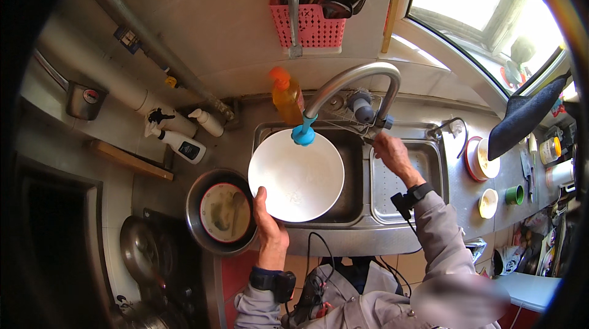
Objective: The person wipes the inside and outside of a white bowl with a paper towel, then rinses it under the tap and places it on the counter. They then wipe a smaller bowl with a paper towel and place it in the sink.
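Observation:
A large white bowl (pixel 299 177) is held by its lower left rim in my left hand (pixel 271 228), over the left basin of a stainless steel double sink (pixel 354 182). Above the bowl's far side is the blue nozzle (pixel 303 132) of a curved metal faucet (pixel 354 69). My right hand (pixel 391 152) is at the faucet's base, its fingers on what looks like the lever; the grip is partly hidden. Left of the bowl, a metal basin (pixel 195 218) contains a red-rimmed bowl (pixel 211 195) with cloudy liquid and a spoon (pixel 237 211).
Behind the sink stand an orange pump bottle (pixel 287 99) and a wire rack (pixel 375 103). A white spray bottle (pixel 184 145) is at left, near a dark stove (pixel 175 255). Bowls (pixel 487 203), a green cup (pixel 514 195) and knives (pixel 527 172) sit on the right counter.

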Available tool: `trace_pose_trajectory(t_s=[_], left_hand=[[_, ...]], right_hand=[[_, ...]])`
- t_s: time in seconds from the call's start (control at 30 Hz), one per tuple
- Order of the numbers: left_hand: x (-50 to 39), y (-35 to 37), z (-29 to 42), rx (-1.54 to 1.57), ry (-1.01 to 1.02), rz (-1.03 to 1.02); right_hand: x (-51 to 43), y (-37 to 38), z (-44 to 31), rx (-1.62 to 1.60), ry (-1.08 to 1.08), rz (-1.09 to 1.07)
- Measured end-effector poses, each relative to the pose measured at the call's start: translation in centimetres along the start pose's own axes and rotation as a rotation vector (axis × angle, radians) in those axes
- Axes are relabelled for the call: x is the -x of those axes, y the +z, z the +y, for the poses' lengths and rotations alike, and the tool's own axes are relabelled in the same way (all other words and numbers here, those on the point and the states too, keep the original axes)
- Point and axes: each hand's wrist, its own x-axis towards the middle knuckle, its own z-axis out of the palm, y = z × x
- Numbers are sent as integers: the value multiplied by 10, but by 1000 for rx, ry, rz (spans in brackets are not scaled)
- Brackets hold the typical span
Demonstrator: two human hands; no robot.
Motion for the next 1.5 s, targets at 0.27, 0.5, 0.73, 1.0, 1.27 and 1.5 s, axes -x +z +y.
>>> trace_pose_trajectory(t_s=[0.27, 0.5, 0.73, 1.0, 1.27, 1.5], left_hand=[[5, -13, -16, -20, 11, 7], [10, -27, -63, -36, -93, -115], [8, -38, -78, -125, -113, -34], [-1, -33, -45, -169, -116, -66], [-6, -17, -16, -198, -252, -95], [31, -34, -46, -235, -30, -151]], right_hand=[[71, 19, -91, -515, -218, 147], [66, 77, -136, 335, -558, -185], [90, 94, -97, 245, -764, -414], [114, 52, -126, 109, -572, -894], [150, 74, -150, 34, -696, -296], [152, 66, -150, 15, -813, -159]])
